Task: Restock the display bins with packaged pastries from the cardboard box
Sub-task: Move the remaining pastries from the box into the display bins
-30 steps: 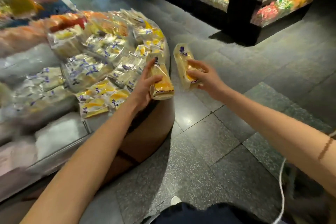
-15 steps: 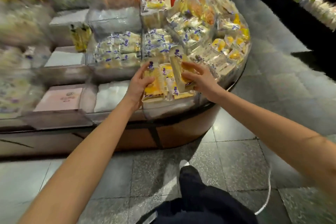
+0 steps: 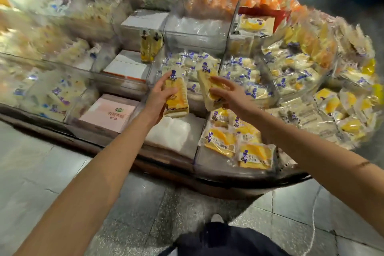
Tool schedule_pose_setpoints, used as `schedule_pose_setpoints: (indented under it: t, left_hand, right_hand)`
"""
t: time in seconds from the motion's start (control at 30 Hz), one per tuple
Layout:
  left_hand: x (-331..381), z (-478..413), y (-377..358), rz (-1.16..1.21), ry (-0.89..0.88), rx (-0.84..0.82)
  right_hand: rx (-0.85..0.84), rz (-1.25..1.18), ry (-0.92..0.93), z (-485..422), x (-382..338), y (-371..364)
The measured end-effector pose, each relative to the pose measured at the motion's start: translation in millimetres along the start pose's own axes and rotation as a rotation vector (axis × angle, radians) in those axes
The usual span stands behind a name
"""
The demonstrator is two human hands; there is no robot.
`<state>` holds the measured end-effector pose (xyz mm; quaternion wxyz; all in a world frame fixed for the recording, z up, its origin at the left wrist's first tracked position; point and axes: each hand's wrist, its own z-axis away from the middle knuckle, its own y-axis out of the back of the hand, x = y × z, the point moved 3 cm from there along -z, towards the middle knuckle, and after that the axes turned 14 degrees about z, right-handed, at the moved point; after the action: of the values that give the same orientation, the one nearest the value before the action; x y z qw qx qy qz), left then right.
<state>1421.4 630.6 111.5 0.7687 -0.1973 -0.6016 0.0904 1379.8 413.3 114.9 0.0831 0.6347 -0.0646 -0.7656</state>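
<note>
Standing on the grey tiled floor (image 3: 41, 172), you hold both bare arms stretched over the display's front edge. Nearest, a clear bin (image 3: 200, 160) holds flat yellow packs (image 3: 220, 141) with a blue-purple logo, the print too blurred to read. Left of it sits a pink box (image 3: 108, 113) bearing a round green mark. Your left hand (image 3: 158, 97) has its grip clamped on a long pastry pack (image 3: 176, 97), thumb across the front. Your right hand (image 3: 230, 93) clasps a second pack (image 3: 207, 85), tilted, just beside. Both hang above the bins. Orange packs (image 3: 212, 0) lie farthest back.
</note>
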Motion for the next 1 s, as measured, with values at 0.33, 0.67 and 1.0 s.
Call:
schedule_pose_setpoints:
  t: [0.33, 0.67, 1.0]
  left_hand:
    - [29.5, -88.9, 65.4, 0.054, -0.028, 0.117]
    - [100.6, -208.9, 184.1, -0.098, -0.016, 0.085]
    - [171.5, -334.7, 260.8, -0.156, 0.138, -0.044]
  right_hand:
    - [-0.101, 0.052, -0.011, -117.3, -14.8, -49.8]
    - [0.002, -0.020, -0.032, -238.2, -41.2, -155.0]
    - [0.189, -0.160, -0.098, -339.0, -63.7, -243.5]
